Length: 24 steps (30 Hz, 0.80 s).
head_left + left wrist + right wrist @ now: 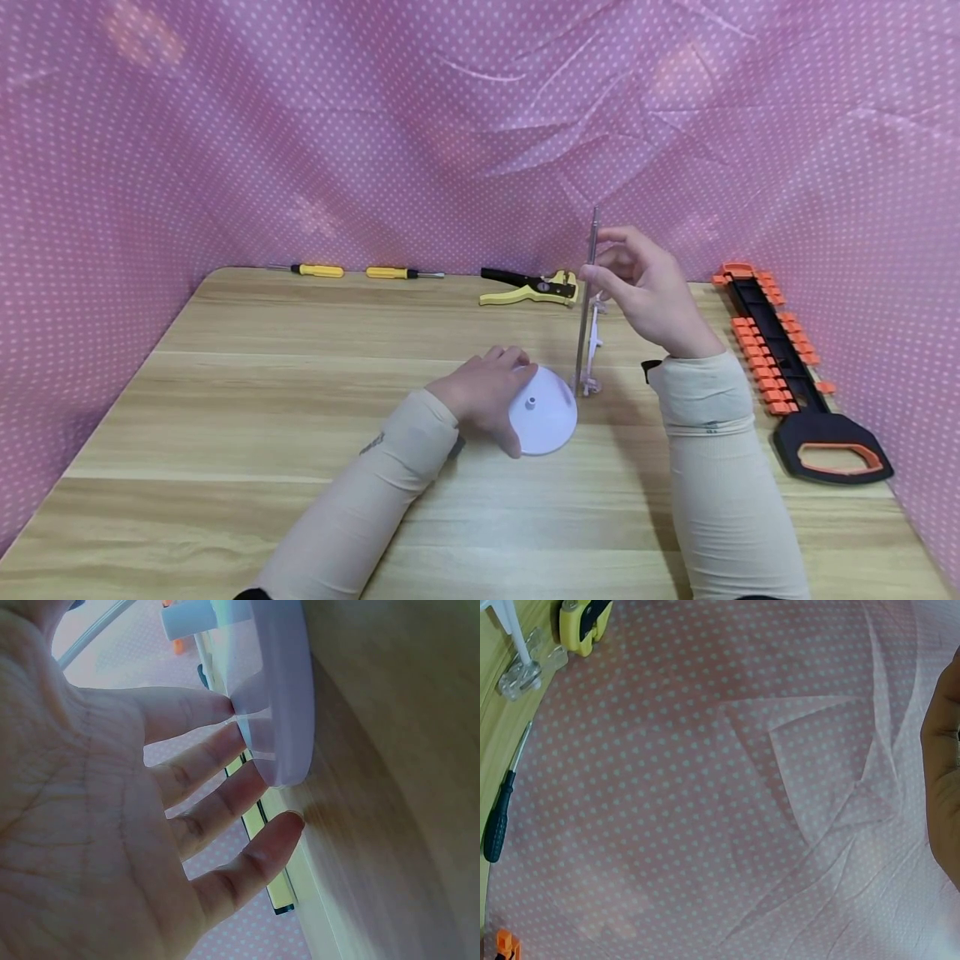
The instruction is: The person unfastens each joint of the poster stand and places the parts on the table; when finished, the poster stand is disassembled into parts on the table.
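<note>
A white round disc [543, 417] with a short peg in its middle lies on the table. My left hand [483, 392] holds it at the left edge, fingers at the far rim and thumb at the near rim. In the left wrist view the fingertips touch the rim of the disc [289, 690]. My right hand [648, 292] pinches a thin metal rod [586, 304] near its upper part, thumb against fingers. The rod stands nearly upright, its lower end beside the disc's right edge; whether they touch I cannot tell. Only part of the right hand [941, 765] shows in its wrist view.
Behind the rod lies a white bar [593, 342] with clear end pieces. Yellow-black wire strippers [532, 287] and two yellow screwdrivers [318, 271] line the back edge. At right sits a black-orange rack [783, 333] with a handle. Pink dotted cloth [480, 125] surrounds the table.
</note>
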{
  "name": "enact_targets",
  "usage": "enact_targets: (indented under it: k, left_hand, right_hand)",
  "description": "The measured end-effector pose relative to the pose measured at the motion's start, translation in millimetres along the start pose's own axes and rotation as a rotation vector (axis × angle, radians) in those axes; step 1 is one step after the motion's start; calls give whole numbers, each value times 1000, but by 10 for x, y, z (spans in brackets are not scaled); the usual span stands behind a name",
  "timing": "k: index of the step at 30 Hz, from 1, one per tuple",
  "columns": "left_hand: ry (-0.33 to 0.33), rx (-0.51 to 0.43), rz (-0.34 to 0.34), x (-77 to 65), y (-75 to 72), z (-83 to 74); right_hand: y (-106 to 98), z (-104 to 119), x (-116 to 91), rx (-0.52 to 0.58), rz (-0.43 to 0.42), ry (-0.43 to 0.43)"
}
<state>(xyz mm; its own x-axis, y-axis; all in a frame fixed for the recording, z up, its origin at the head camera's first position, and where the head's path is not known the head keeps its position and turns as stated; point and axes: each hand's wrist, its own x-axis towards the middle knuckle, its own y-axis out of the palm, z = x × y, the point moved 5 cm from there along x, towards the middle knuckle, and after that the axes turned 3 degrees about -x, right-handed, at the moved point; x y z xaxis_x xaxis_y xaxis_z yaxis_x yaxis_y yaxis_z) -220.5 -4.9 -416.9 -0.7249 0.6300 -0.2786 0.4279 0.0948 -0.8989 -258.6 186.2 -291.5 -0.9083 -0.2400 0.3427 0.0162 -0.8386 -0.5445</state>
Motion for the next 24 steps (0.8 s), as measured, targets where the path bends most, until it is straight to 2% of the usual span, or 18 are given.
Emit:
enact_targets:
  k: [24]
  left_hand:
    - [-12,-7,10,10,1,2]
  right_hand:
    - [17,-68,30,-19,-2,0]
